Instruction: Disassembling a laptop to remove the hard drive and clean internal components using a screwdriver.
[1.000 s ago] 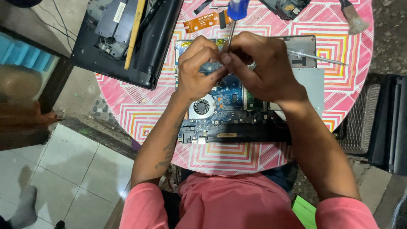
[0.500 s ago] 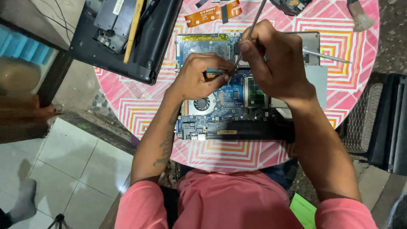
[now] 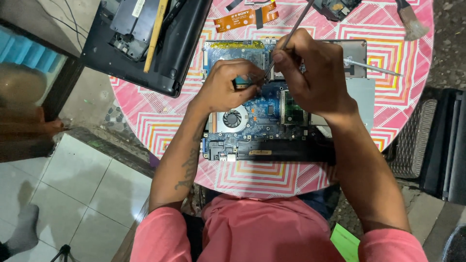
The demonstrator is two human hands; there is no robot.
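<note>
An opened laptop with a blue motherboard and a round fan lies on the round table in front of me. My left hand rests on the board's upper middle, fingers pinched on a small teal part. Just to its right, my right hand grips a thin screwdriver. The shaft slants up to the top edge and the tip meets the board between my hands. The handle is out of view.
A pink zigzag cloth covers the table. A black laptop shell lies at the back left, with an orange flex cable, a brush and a second metal tool. A black chair stands right; someone's socked foot lower left.
The screwdriver has tilted from near upright to slanting right, and its blue handle has left the view. Both hands stay close together over the board.
</note>
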